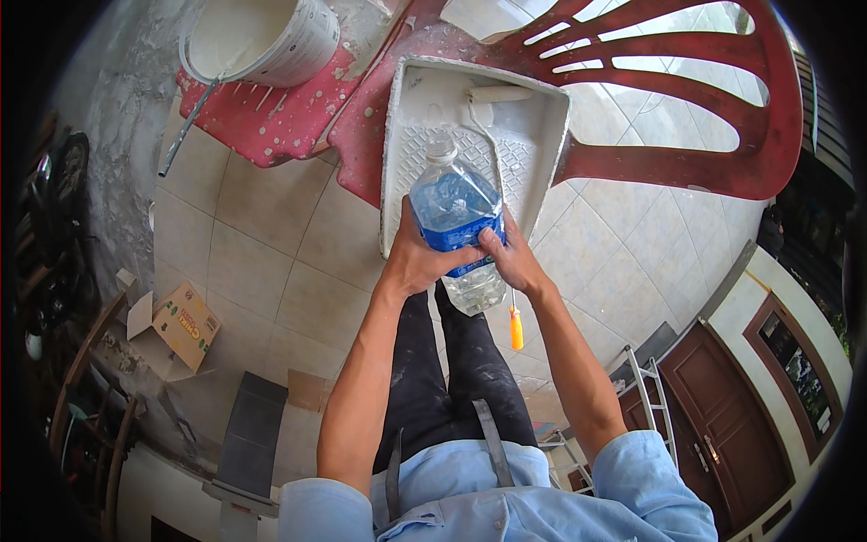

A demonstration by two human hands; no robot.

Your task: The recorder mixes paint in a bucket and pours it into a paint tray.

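My left hand (417,255) and my right hand (513,256) are closed around a large clear plastic bottle (457,197) with a blue label and liquid inside, tilted with its neck away from me over a white paint tray (424,99). A small paint roller (497,94) lies in the tray's far part; its long frame runs behind the bottle to an orange handle (517,327) beyond the tray's near edge. The tray rests on a paint-spattered red plastic chair (668,164).
At upper left, a white bucket (302,50) with a rod (185,126) stands on another spattered red seat (262,135). An open cardboard box (185,325) lies on the left. An aluminium ladder (655,388) and brown door (722,406) are at lower right.
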